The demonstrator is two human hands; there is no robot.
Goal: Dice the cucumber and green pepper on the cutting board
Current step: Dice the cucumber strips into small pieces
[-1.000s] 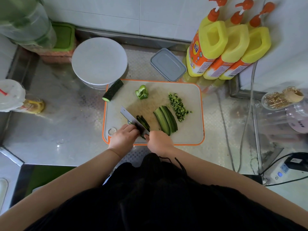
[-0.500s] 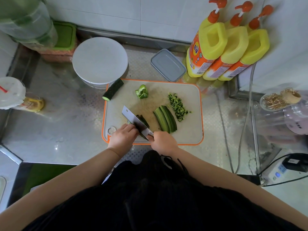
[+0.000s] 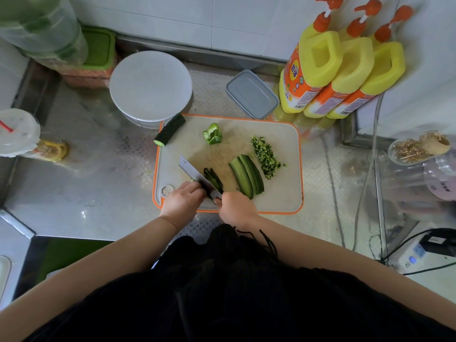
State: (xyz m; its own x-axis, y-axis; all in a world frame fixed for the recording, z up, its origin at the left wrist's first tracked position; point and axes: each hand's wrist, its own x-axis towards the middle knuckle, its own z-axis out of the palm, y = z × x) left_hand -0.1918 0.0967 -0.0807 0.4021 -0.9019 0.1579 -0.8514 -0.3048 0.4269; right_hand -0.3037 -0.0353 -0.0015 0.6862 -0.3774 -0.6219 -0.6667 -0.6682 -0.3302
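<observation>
Since a moment ago your knife (image 3: 197, 176) advances, right hand (image 3: 236, 205) gripping its handle, left hand (image 3: 183, 199) fingers curled on cucumber strips (image 3: 214, 179) at the board's (image 3: 283, 193) 7 o'clock.

A kitchen: steel counter (image 3: 103, 183) under tiled wall (image 3: 222, 18), cutting board (image 3: 283, 193) at centre, detergent bottles (image 3: 340, 75) at 1 o'clock, lidded food containers (image 3: 251, 95) at 12 o'clock.

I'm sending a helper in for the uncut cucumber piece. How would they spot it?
Find the orange-rimmed cutting board. At its far left corner, a dark, bumpy cucumber stub lies half off the edge, below the round white lid. Unlike the slices nearby, it is whole.
</observation>
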